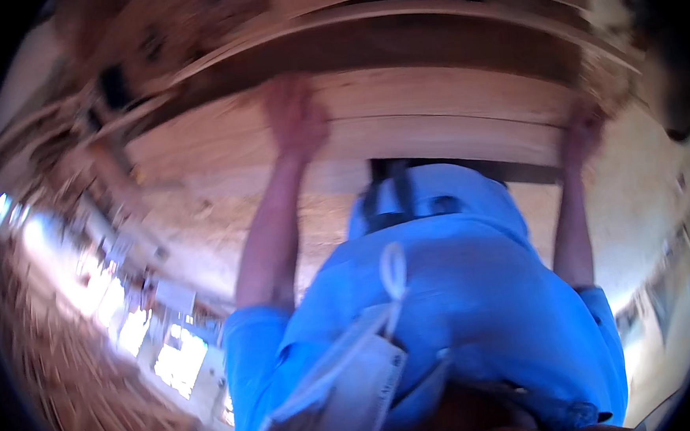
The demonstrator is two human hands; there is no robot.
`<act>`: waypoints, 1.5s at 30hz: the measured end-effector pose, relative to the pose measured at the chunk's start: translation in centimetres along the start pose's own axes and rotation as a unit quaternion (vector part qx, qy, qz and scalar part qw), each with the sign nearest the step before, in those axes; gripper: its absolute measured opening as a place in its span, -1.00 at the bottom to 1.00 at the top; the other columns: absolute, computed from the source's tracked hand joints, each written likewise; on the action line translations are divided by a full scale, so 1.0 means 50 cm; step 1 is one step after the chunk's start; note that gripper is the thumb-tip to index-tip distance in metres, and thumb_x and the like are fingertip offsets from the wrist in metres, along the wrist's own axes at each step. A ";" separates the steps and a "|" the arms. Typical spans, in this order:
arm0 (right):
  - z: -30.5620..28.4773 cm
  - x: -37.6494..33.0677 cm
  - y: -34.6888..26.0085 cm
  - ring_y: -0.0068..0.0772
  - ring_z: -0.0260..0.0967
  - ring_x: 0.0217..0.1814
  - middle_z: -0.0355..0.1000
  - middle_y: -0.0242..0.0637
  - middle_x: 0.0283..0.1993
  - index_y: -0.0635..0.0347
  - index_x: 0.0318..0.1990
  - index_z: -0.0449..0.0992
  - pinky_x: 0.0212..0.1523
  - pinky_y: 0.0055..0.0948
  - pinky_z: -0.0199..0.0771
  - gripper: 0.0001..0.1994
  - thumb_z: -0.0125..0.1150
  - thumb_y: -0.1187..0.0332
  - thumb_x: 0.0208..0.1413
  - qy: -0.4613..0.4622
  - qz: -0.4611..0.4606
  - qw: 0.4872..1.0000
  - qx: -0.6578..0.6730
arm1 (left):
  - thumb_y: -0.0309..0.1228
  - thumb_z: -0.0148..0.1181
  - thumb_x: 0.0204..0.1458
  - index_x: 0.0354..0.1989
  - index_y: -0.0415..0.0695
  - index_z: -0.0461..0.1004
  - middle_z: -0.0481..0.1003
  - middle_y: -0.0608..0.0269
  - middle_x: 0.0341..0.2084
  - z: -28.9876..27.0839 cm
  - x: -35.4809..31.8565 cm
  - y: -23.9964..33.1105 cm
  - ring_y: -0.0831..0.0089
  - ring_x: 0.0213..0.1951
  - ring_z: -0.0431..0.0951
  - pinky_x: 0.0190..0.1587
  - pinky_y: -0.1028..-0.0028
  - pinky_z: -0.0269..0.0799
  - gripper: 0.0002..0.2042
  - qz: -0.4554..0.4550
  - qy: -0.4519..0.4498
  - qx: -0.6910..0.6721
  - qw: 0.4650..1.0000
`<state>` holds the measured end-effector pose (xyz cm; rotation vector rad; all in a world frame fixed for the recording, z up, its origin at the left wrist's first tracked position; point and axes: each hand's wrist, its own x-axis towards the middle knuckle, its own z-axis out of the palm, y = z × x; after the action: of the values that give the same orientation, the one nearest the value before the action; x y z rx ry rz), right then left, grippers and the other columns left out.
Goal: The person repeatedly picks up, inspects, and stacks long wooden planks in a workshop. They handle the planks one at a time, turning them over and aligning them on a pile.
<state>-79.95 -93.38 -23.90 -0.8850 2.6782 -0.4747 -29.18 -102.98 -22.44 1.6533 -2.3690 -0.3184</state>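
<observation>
A long pale wooden board [432, 92] lies crosswise in front of me, with a dark lengthwise line along its face. My left hand [296, 120] rests on the left half of this board near its far edge, its fingers smeared by motion. At the board's right end, my right hand [582, 131] is closed around the wood, also somewhat blurred. Both bare forearms reach forward from short blue sleeves. Beyond the board runs a darker, shadowed wooden face [414, 45], topped by a thin curved-looking strip [427, 6].
Sawdust-coloured ground [219, 223] shows below the board. Thin wooden strips and offcuts [40, 131] clutter the far left. A heap of slats or shavings [78, 366] fills the lower left. A dark rounded object [676, 104] stands at the far right.
</observation>
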 end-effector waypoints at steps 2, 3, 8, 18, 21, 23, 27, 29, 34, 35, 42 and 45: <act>0.002 0.006 0.003 -0.02 0.46 0.00 0.49 -0.01 0.00 0.20 0.16 0.36 -0.03 -0.12 0.42 -0.38 0.07 -0.17 0.19 0.044 -0.029 0.999 0.005 | -0.28 0.07 -0.03 0.05 -0.13 0.41 0.38 -0.05 0.03 -0.007 0.002 0.009 -0.07 0.19 0.28 0.34 -0.07 -0.01 -0.57 -0.013 0.022 -0.023 0.999; 0.000 0.009 0.004 0.01 0.45 0.05 0.47 0.00 0.04 0.21 0.18 0.35 0.01 -0.11 0.41 -0.37 0.05 -0.17 0.20 0.045 -0.032 0.998 -0.006 | -0.29 0.08 -0.04 0.05 -0.15 0.42 0.38 -0.04 0.03 -0.013 0.005 0.014 -0.06 0.19 0.27 0.35 -0.06 -0.02 -0.57 -0.009 0.030 -0.010 0.999; -0.008 0.010 -0.011 0.06 0.38 0.18 0.42 0.03 0.15 0.21 0.24 0.32 0.14 -0.10 0.33 -0.34 0.00 -0.16 0.21 0.051 -0.049 0.997 -0.021 | -0.31 0.10 -0.08 0.04 -0.15 0.40 0.37 0.01 0.02 -0.042 0.022 0.030 -0.01 0.18 0.27 0.35 -0.03 -0.01 -0.56 -0.007 0.043 -0.012 0.999; -0.007 0.010 -0.002 0.07 0.34 0.21 0.38 0.06 0.19 0.28 0.25 0.30 0.20 -0.07 0.27 -0.33 -0.02 -0.13 0.22 0.039 -0.045 0.998 -0.038 | -0.33 0.09 -0.10 0.00 -0.13 0.41 0.39 0.04 -0.02 -0.041 0.019 0.024 0.01 0.15 0.29 0.35 0.02 -0.01 -0.59 0.000 0.062 -0.016 0.998; 0.026 0.047 0.036 0.04 0.33 0.22 0.39 0.00 0.19 0.26 0.23 0.35 0.21 -0.08 0.27 -0.40 -0.08 -0.08 0.28 0.077 -0.150 0.985 -0.044 | -0.35 0.07 -0.07 0.00 -0.12 0.43 0.42 0.03 -0.04 -0.036 0.015 0.018 0.01 0.14 0.32 0.35 0.02 0.01 -0.60 -0.010 0.047 0.006 0.999; 0.034 0.064 0.064 0.02 0.32 0.22 0.38 -0.03 0.19 0.24 0.21 0.37 0.26 -0.08 0.22 -0.53 -0.08 0.09 0.32 0.050 -0.221 0.974 -0.017 | -0.35 0.07 -0.05 0.01 -0.13 0.45 0.45 0.00 -0.03 -0.029 0.013 0.015 0.01 0.13 0.35 0.34 0.01 0.04 -0.61 -0.013 0.022 0.014 1.000; 0.033 0.037 0.044 0.07 0.30 0.25 0.42 0.08 0.12 0.27 0.23 0.33 0.31 -0.09 0.16 -0.41 0.11 0.06 0.14 0.233 -0.110 0.964 -0.062 | -0.35 0.07 0.02 0.09 -0.18 0.45 0.45 -0.06 0.04 -0.021 0.011 0.006 -0.01 0.17 0.34 0.34 0.01 0.07 -0.58 0.028 0.044 -0.003 0.999; 0.041 -0.040 -0.020 0.13 0.26 0.24 0.35 0.17 0.14 0.36 0.19 0.32 0.30 -0.07 0.14 -0.35 0.24 0.17 -0.05 0.287 -0.178 0.941 -0.014 | -0.33 0.06 0.04 0.07 -0.19 0.46 0.44 -0.05 0.04 -0.025 0.009 0.011 0.02 0.18 0.33 0.34 0.03 0.05 -0.60 0.042 0.082 0.013 0.996; 0.128 -0.387 -0.214 0.20 0.26 0.17 0.31 0.22 0.09 0.38 0.18 0.23 0.29 -0.03 0.18 -0.40 0.23 0.30 -0.02 0.053 -0.240 0.969 0.024 | -0.32 0.02 0.07 0.09 -0.19 0.42 0.43 -0.01 0.05 -0.041 -0.002 0.021 0.10 0.20 0.32 0.36 0.03 -0.01 -0.60 0.039 0.079 0.004 0.996; 0.133 -0.443 -0.237 0.20 0.24 0.20 0.31 0.21 0.12 0.37 0.18 0.23 0.30 -0.02 0.16 -0.40 0.23 0.30 -0.03 0.087 -0.334 0.938 0.032 | -0.32 0.00 0.08 0.10 -0.19 0.41 0.42 0.01 0.06 -0.040 -0.002 0.020 0.11 0.21 0.31 0.37 0.03 -0.02 -0.59 0.038 0.085 0.003 0.996; 0.105 -0.505 -0.274 0.20 0.18 0.29 0.33 0.09 0.15 0.19 0.15 0.26 0.35 0.00 0.10 -0.42 0.29 0.33 -0.07 0.047 -0.374 0.921 0.102 | -0.32 0.02 0.05 0.09 -0.18 0.41 0.44 0.02 0.05 -0.020 -0.013 -0.005 0.10 0.20 0.33 0.35 0.01 0.03 -0.59 0.062 0.121 -0.022 0.990; 0.107 -0.505 -0.273 0.20 0.17 0.29 0.32 0.05 0.18 0.17 0.15 0.26 0.36 0.00 0.07 -0.41 0.31 0.33 -0.08 0.063 -0.393 0.914 0.077 | -0.33 0.04 0.03 0.05 -0.18 0.43 0.44 0.01 0.05 -0.020 -0.009 -0.011 0.09 0.20 0.33 0.34 0.01 0.07 -0.61 0.063 0.125 -0.036 0.989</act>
<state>-51.38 -89.38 -19.42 -1.9238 2.2308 -0.9120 -28.25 -102.78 -21.70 1.4133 -2.2319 -0.1606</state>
